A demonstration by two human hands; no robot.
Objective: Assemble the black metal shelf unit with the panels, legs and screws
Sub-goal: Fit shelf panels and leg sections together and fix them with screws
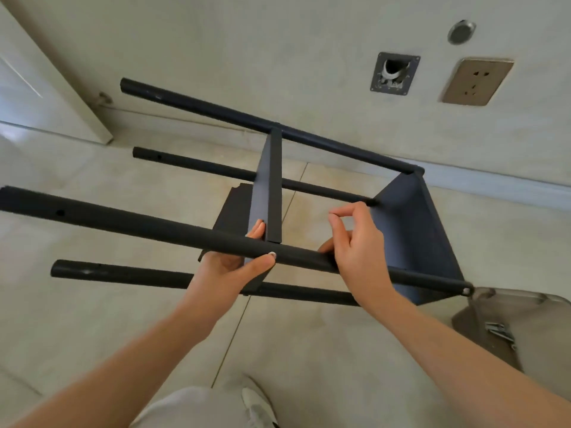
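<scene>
Head view: the black shelf unit (309, 217) is seen lying on its side over the tiled floor (92, 186), four legs running left to right, two panels already fixed across them. The near upper leg (129, 223) is gripped by the left hand (234, 264) beside the middle panel (268, 186). Just right of it, the right hand (358, 242) is held above that leg, thumb and forefinger pinched; whether a screw is held cannot be told.

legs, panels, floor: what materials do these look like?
Legs: round tube, likely metal, matte black coat with fine texture and drilled holes. Panels: thin folded sheet, likely steel, smooth matte dark finish. Floor: large glossy beige tiles with grout lines, probably ceramic.
</scene>
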